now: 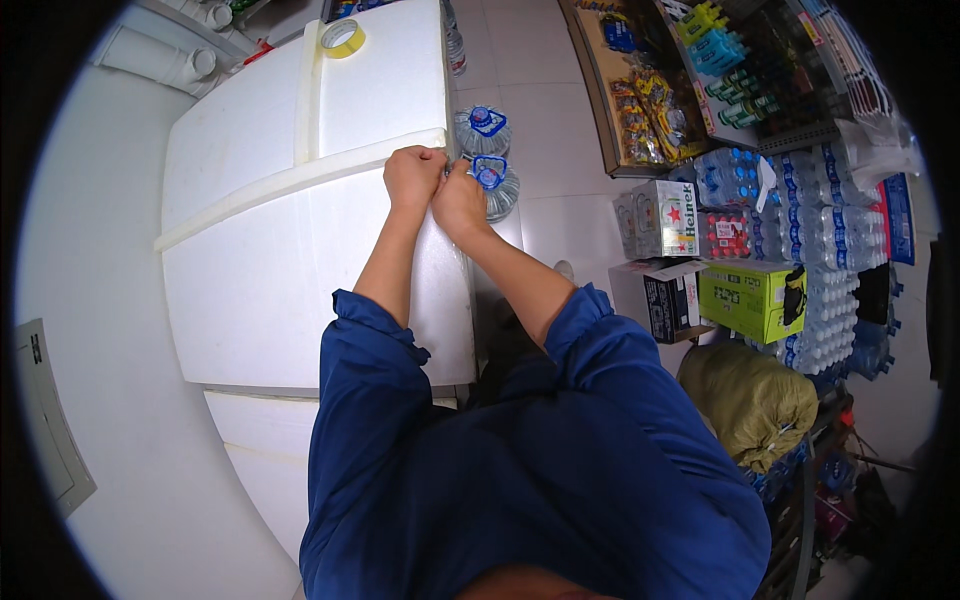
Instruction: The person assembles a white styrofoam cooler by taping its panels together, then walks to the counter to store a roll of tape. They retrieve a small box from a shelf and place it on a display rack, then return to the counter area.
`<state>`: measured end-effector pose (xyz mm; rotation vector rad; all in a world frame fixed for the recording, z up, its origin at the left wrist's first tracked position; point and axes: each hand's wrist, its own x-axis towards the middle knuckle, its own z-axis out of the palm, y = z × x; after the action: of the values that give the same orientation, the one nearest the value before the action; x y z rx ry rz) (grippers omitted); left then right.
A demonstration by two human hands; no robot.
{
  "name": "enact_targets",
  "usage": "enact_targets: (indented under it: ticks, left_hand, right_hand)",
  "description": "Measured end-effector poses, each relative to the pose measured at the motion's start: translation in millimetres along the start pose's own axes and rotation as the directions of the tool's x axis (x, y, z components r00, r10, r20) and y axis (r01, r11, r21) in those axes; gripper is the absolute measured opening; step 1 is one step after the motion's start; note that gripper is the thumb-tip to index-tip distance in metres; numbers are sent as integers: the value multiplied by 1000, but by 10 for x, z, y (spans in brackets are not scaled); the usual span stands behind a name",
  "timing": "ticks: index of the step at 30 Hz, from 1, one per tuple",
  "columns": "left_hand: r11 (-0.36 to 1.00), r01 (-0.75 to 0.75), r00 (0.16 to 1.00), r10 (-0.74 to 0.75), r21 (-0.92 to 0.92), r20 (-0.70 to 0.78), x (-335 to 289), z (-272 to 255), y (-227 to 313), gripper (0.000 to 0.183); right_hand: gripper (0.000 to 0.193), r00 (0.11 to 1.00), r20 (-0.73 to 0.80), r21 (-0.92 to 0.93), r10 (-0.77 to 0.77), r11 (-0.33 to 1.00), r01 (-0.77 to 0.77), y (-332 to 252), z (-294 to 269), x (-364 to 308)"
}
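Observation:
My left hand [413, 177] and my right hand [460, 203] meet at the right edge of a large white box-like surface [270, 300]. Both have their fingers curled in and pressed together. Whatever they pinch is hidden or too small to make out. Just above the left hand lies the end of a long off-white strip [285, 183], which runs across the white top. A second strip [307, 100] meets it at a right angle. Toward the far end, a roll of yellow tape [342, 39] rests on the white surface.
Large water bottles [484, 128] with blue handles stand on the floor beside the white edge. To the right are snack shelves [640, 90], a green carton [752, 302], stacked bottle packs [805, 225] and an olive bundle [748, 405]. A white wall [110, 250] borders the left.

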<state>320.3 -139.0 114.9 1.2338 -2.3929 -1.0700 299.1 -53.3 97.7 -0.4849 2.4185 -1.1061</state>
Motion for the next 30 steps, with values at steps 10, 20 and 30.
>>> enact_targets:
  ticks: [10, 20, 30]
  left_hand:
    - [998, -52, 998, 53, 32, -34, -12, -41, -21, 22]
    - [952, -255, 959, 271, 170, -81, -34, -12, -163, 16]
    - [925, -323, 915, 360, 202, -182, -77, 28, -191, 12]
  right_hand:
    - [41, 968, 136, -104, -209, 969, 224, 167, -62, -561]
    - [16, 743, 406, -298, -532, 692, 658, 124, 33, -689]
    - [15, 911, -81, 60, -405, 910, 410, 427, -181, -311]
